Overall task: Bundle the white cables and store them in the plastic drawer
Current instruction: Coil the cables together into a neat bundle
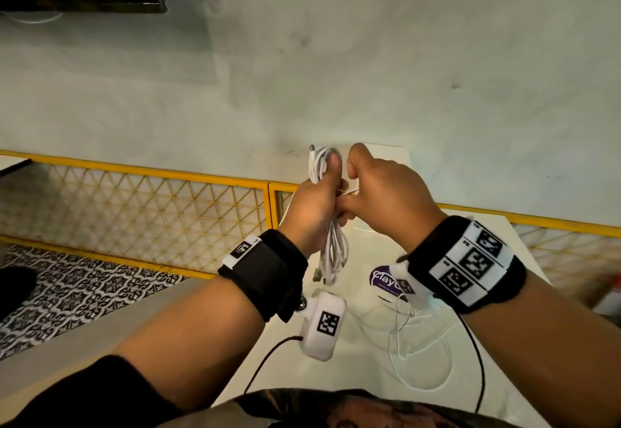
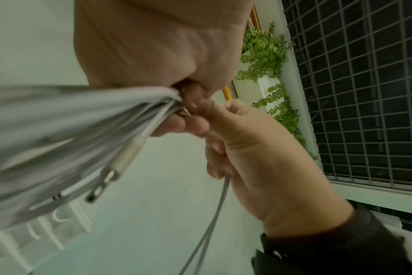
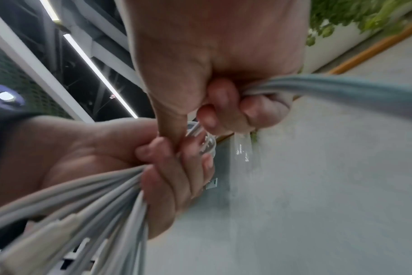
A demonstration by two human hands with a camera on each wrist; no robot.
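A pale green wall (image 1: 336,58) fills the back of the room, with a yellow mesh railing (image 1: 134,199) below it and a white tabletop (image 1: 369,377) close to the person. Both hands are lifted up above the tabletop, near its far edge. The left hand (image 1: 309,205) has a clenched grip round the white cable bundle (image 1: 331,249), folded into long loops, with the thumb pressed on top. The loops and plug ends hang down under the fist, and more loops stick out above it. The right hand (image 1: 379,189) is right beside the left hand, touching it, and its curled grip pinches a white cable strand (image 1: 349,191) that runs across to the bundle. In the left wrist view a thin strand also trails down from the right fist. This looks like the bundling step: the loose end is being wound or tied round the middle of the loops. More thin white cable (image 1: 420,353) lies loose on the tabletop near its front edge, next to a purple sticker (image 1: 383,279). Next, the right hand likely needs to pull the strand snug and tuck it in, while the left hand keeps the loops from slipping. I cannot tell for sure where the plastic drawer is, so storing comes later.
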